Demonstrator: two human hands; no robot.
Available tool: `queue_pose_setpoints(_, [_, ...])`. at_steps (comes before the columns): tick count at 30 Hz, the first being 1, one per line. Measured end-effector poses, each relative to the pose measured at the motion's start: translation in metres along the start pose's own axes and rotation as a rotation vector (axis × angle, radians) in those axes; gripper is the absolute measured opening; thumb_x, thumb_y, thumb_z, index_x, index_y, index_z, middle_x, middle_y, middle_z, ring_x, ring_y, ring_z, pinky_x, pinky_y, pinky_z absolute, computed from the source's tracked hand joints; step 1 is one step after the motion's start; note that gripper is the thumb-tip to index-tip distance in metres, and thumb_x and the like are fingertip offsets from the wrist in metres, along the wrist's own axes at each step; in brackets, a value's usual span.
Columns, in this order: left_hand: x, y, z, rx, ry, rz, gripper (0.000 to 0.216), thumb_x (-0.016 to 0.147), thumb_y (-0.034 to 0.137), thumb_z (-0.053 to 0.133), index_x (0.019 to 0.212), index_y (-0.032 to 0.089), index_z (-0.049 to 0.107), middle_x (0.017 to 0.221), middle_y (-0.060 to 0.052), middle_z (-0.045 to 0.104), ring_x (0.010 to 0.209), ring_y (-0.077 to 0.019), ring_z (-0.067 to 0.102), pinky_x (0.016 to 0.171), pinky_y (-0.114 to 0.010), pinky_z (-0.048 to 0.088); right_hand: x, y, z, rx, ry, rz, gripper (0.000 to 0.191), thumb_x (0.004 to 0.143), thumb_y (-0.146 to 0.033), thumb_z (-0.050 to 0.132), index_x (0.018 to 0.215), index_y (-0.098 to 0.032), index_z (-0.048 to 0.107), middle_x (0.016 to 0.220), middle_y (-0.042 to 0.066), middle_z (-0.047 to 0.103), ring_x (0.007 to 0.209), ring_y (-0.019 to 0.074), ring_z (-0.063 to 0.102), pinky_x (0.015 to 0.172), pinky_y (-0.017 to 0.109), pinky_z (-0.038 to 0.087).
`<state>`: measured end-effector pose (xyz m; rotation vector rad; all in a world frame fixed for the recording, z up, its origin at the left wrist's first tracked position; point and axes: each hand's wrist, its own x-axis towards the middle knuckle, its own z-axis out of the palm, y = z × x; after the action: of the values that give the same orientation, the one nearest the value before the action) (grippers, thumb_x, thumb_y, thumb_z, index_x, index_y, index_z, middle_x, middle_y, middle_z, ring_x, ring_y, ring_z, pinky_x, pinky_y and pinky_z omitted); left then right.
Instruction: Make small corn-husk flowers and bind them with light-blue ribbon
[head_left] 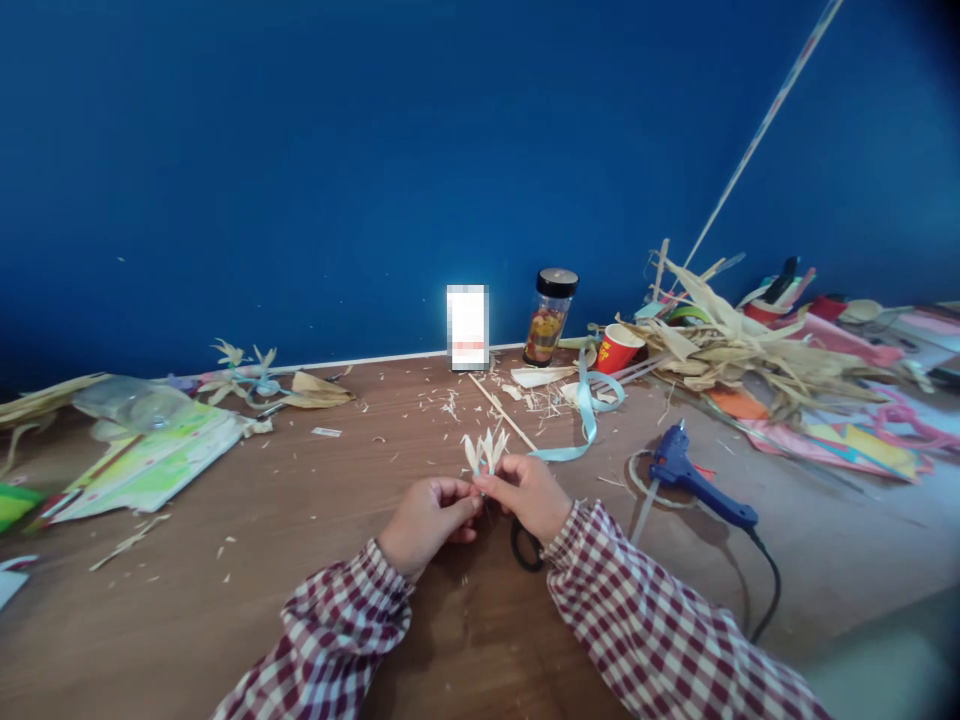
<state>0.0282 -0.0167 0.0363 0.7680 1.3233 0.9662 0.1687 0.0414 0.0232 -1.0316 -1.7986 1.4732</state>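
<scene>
Near the middle of the table, a small flower of pale, pointed corn husk petals (pixel 486 451) stands upright between my hands, with a bit of light blue near its base. My left hand (pixel 431 525) is closed at its lower end, fingertips pinched together. My right hand (pixel 531 492) pinches the flower's base from the other side, thumb and fingers touching the left fingertips. What lies inside the pinch is mostly hidden. A black loop (pixel 526 545), looking like a scissors handle, shows below my right wrist. The light blue ribbon (pixel 570 453) curls just beyond my right hand.
A blue glue gun (pixel 701 480) with its cord lies at the right. Behind stand a red paper cup (pixel 619 348), a lidded jar (pixel 551 318) and a bright blurred panel (pixel 468 328). Dried husks (pixel 742 335) heap up right; a painted sheet (pixel 161 465) lies left.
</scene>
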Motion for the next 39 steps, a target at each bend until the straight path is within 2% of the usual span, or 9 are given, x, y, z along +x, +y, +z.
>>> queue_pose_setpoints(8, [0.001,-0.003,0.001,0.024,-0.020,-0.003,0.028,0.056,0.037,0.070,0.063,0.011,0.062,0.055,0.003,0.054,0.046,-0.0048,0.046,0.046,-0.017,0.043,-0.001,-0.001,0.002,-0.018,0.018,-0.015,0.028,0.073,-0.041,0.057,0.066,-0.015,0.062,0.050,-0.003,0.052,0.045,0.0076,0.039,0.043,0.020,0.029])
queue_pose_setpoints(14, [0.000,-0.005,0.005,0.013,0.073,0.011,0.028,0.058,0.037,0.069,0.064,0.012,0.059,0.057,0.001,0.055,0.048,-0.0063,0.048,0.045,-0.018,0.044,-0.001,-0.002,0.004,0.001,0.056,-0.015,0.027,0.072,-0.041,0.057,0.065,-0.015,0.062,0.050,-0.003,0.051,0.045,0.0073,0.038,0.043,0.020,0.028])
queue_pose_setpoints(17, [-0.001,-0.003,0.005,-0.056,0.044,-0.007,0.025,0.058,0.032,0.070,0.068,0.012,0.060,0.065,-0.001,0.059,0.054,-0.0078,0.052,0.048,-0.018,0.046,-0.001,-0.003,0.005,0.053,0.052,0.004,0.028,0.072,-0.042,0.057,0.065,-0.015,0.062,0.049,-0.003,0.051,0.043,0.0067,0.036,0.042,0.020,0.028])
queue_pose_setpoints(21, [-0.001,-0.002,0.004,-0.228,-0.055,-0.083,0.022,0.066,0.033,0.065,0.077,0.014,0.062,0.079,-0.006,0.064,0.060,-0.0075,0.055,0.049,-0.016,0.045,0.000,-0.006,0.006,0.153,0.054,0.049,0.029,0.069,-0.043,0.059,0.066,-0.014,0.060,0.050,-0.003,0.052,0.042,0.0060,0.036,0.039,0.020,0.026])
queue_pose_setpoints(24, [-0.001,-0.002,0.002,-0.269,-0.085,-0.058,0.022,0.067,0.034,0.065,0.075,0.013,0.064,0.075,-0.005,0.064,0.057,-0.0052,0.053,0.046,-0.013,0.041,0.000,-0.010,0.005,0.207,0.053,0.075,0.028,0.068,-0.042,0.061,0.063,-0.014,0.057,0.047,-0.004,0.050,0.040,0.0058,0.036,0.038,0.019,0.024])
queue_pose_setpoints(30, [0.000,-0.003,0.000,-0.203,-0.103,-0.001,0.024,0.061,0.029,0.070,0.077,0.013,0.064,0.075,-0.003,0.062,0.053,-0.0031,0.047,0.040,-0.010,0.033,-0.001,-0.011,0.003,0.263,0.050,0.074,0.028,0.068,-0.041,0.061,0.064,-0.014,0.056,0.048,-0.004,0.050,0.041,0.0061,0.038,0.040,0.020,0.025])
queue_pose_setpoints(35, [0.001,-0.004,0.001,-0.180,-0.056,0.018,0.022,0.060,0.030,0.071,0.068,0.012,0.062,0.066,-0.002,0.061,0.048,-0.0027,0.046,0.040,-0.011,0.034,-0.003,-0.009,0.005,0.279,0.007,0.072,0.030,0.070,-0.044,0.059,0.067,-0.014,0.057,0.049,-0.003,0.053,0.044,0.0076,0.042,0.042,0.020,0.028])
queue_pose_setpoints(39, [0.001,-0.004,0.000,-0.157,-0.082,-0.017,0.023,0.061,0.029,0.070,0.073,0.011,0.063,0.067,-0.003,0.061,0.049,-0.0031,0.047,0.040,-0.011,0.035,-0.004,-0.011,0.003,0.225,-0.022,0.040,0.027,0.071,-0.041,0.058,0.067,-0.014,0.059,0.052,-0.002,0.056,0.045,0.0078,0.044,0.042,0.020,0.030])
